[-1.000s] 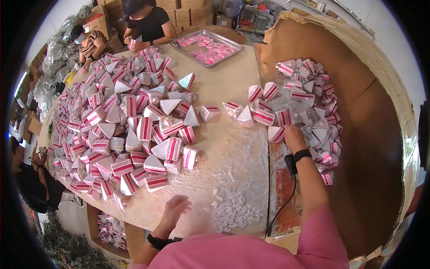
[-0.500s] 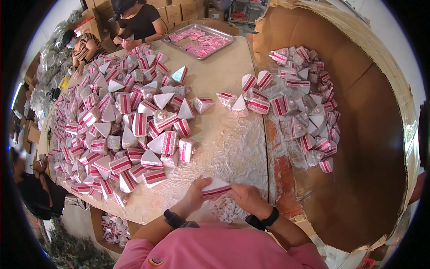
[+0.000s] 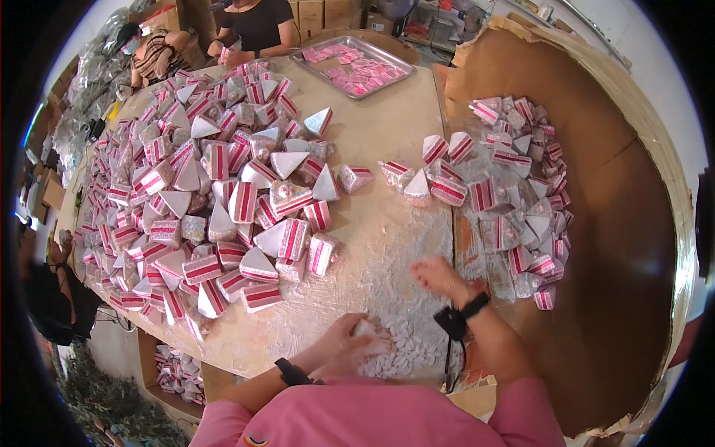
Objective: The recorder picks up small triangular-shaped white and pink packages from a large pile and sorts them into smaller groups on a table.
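My left hand (image 3: 346, 349) lies at the near table edge with fingers curled into a heap of small white pieces (image 3: 406, 350); something white shows at its fingertips, and I cannot make out whether it is gripped. A black band is on that wrist. My right hand (image 3: 439, 276) hovers blurred over the film-covered tabletop (image 3: 387, 246), fingers apart and holding nothing, with a black watch on the wrist. It is nearest to the red-and-white striped wedge packs (image 3: 514, 194) heaped on the right.
A large spread of the same wedge packs (image 3: 223, 194) covers the table's left half. The right heap sits on brown cardboard (image 3: 603, 194). A metal tray (image 3: 395, 62) of pink pieces stands at the far end, where two people (image 3: 257, 26) work. Below the table is a crate (image 3: 175, 369).
Half a second ago both hands held a striped wedge pack near my body. That pack is out of sight now, the right hand has swung out to the right, and the left has dropped onto the white pieces.
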